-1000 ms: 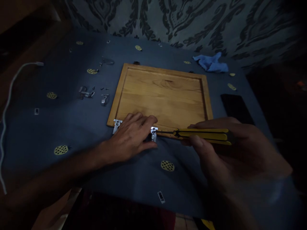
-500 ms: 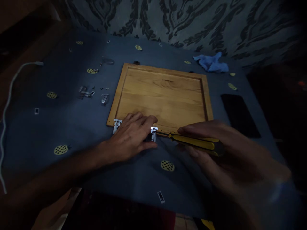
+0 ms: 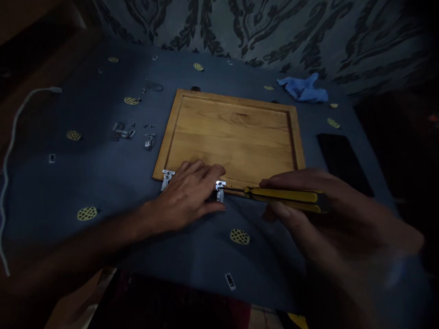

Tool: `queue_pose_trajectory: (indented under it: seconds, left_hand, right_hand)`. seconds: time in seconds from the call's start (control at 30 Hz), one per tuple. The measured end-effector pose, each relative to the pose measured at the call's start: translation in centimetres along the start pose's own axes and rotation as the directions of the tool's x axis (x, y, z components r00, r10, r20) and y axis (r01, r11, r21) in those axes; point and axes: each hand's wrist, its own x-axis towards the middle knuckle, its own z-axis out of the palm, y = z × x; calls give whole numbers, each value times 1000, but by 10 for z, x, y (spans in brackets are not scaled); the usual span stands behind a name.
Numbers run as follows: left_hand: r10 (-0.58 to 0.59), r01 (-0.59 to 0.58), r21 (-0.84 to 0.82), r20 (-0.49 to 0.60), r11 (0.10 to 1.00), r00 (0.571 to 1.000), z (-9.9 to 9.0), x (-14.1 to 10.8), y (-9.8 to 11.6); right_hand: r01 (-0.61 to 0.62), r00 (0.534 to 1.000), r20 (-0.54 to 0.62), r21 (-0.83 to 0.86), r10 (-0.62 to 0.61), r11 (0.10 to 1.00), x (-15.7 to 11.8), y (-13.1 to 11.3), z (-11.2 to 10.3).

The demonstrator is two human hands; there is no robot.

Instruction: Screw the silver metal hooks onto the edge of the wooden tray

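A framed wooden panel [image 3: 236, 137] lies flat on the blue cloth. Across its near edge rests my left hand [image 3: 185, 194], palm down and fingers apart, the thumb reaching out beside a metal hinge [image 3: 220, 192]. A second hinge [image 3: 167, 178] shows at the near left corner, partly covered by that hand. My right hand [image 3: 329, 224] is closed around the yellow and black handle of a screwdriver [image 3: 288, 195], held almost level. The screwdriver's tip meets the hinge between my hands; whether it sits in a screw cannot be made out. What lies under my left palm is hidden.
Left of the panel lie loose hinge parts [image 3: 122, 132], another hinge [image 3: 149, 140] and several small screws [image 3: 149, 125]. A blue rag [image 3: 303, 87] is at the back right, a dark phone [image 3: 343, 162] on the right. A white cable [image 3: 15, 128] runs down the left.
My right hand and the screwdriver handle have shifted slightly right and the handle has tipped up a little, with the tip still at the hinge. My left hand has stayed in place.
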Motion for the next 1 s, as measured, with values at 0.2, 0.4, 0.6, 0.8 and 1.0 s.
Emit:
queue_pose_trajectory:
  seconds: [0.2,0.4,0.6,0.8,1.0]
  left_hand:
    - [-1,1,12,-2,1000,1000,-2,0,1]
    - [5,-5,11,6,1000,1000,-3,0,1]
    - [7,-7,15,1,1000,1000,-2,0,1]
    - [7,-8,27,16,1000,1000,-3,0,1]
    - [32,-32,33,3,999,999,-2,-2,1]
  right_hand:
    - [12,992,-126,-19,-14,1000,0,4,11]
    - [-106,987,-116,65,113,992,-2,0,13]
    - [-93,996,8,83,92,992,-3,6,9]
    - [12,996,-90,-23,-14,1000,-3,0,9]
    - [80,970,-218,-134,-108,988,-8,13,7]
